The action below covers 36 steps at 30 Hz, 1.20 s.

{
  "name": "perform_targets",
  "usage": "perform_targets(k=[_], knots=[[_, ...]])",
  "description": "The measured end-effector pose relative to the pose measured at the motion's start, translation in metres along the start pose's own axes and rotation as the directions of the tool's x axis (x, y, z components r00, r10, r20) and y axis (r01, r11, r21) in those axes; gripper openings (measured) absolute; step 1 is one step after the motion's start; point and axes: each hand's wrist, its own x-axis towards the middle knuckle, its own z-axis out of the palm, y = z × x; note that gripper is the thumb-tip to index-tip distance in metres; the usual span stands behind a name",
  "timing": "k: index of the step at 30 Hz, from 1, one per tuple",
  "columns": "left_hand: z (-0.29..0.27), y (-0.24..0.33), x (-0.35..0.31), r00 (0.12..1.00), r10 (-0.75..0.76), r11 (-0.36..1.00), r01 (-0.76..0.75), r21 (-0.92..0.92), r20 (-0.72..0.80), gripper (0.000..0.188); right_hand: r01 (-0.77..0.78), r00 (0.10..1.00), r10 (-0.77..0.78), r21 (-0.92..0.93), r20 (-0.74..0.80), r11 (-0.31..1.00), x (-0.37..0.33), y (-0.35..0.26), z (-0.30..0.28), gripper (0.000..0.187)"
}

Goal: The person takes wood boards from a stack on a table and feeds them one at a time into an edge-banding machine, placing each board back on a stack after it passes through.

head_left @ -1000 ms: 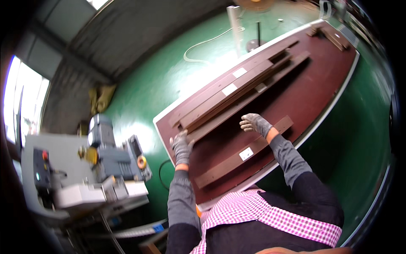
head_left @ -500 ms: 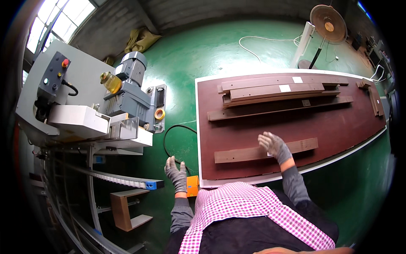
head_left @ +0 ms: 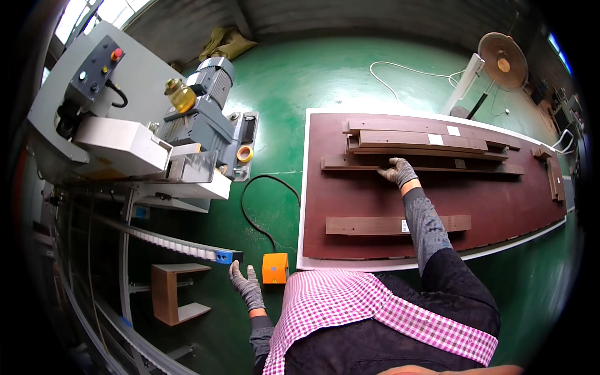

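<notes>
My right hand (head_left: 399, 172), in a grey work glove, reaches over the dark red table to a long brown wooden plank (head_left: 450, 165). Its fingers lie at the plank's near edge, thumb apart; whether they press on it I cannot tell. Under my right forearm lies a shorter plank (head_left: 362, 225) with a white label. Behind the long plank, several more planks (head_left: 412, 140) are stacked, some with pale labels. My left hand (head_left: 245, 287), gloved too, hangs with fingers spread and nothing in it, close to the blue-tipped end of a roller rail (head_left: 181, 250).
A grey machine (head_left: 134, 131) with a control panel (head_left: 94, 69) and a motor (head_left: 209, 84) stands at left. An orange box (head_left: 275, 269) with a black cable sits on the green floor. Short wood pieces (head_left: 553, 172) lie at the table's right end. A fan (head_left: 503, 61) stands behind.
My right hand has moved forward from above the short plank to the long plank. My left hand has dropped lower and closer to the rail's end. The view has tilted.
</notes>
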Motion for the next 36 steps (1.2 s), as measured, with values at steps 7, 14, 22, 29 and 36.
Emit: perform_targets(k=[7, 14, 22, 29, 36], knots=[[-0.016, -0.018, -0.015, 0.998, 0.016, 1.000, -0.015, 0.023, -0.066, 0.047, -0.009, 1.000, 0.011, -0.133, 0.020, 0.991, 0.006, 0.011, 0.002, 0.042], [-0.058, -0.021, 0.004, 0.962, 0.135, 0.991, -0.128, 0.044, -0.239, 0.040, -0.052, 0.937, 0.169, -0.357, 0.305, 0.933, 0.016, 0.012, -0.037, 0.051], [-0.129, -0.051, 0.012, 0.901, -0.090, 0.992, 0.043, -0.119, -0.425, 0.032, -0.164, 0.936, 0.233, -0.260, 0.264, 0.952, -0.072, 0.146, -0.021, 0.053], [-0.170, -0.110, 0.046, 0.868, -0.167, 0.986, 0.137, -0.098, -0.467, 0.047, -0.203, 0.837, 0.453, -0.592, 0.309, 0.780, -0.141, 0.240, -0.005, 0.040], [-0.223, -0.154, 0.087, 0.860, -0.097, 0.976, 0.181, 0.121, -0.500, 0.057, -0.129, 0.763, 0.560, -0.772, 0.323, 0.622, -0.176, 0.313, 0.022, 0.042]])
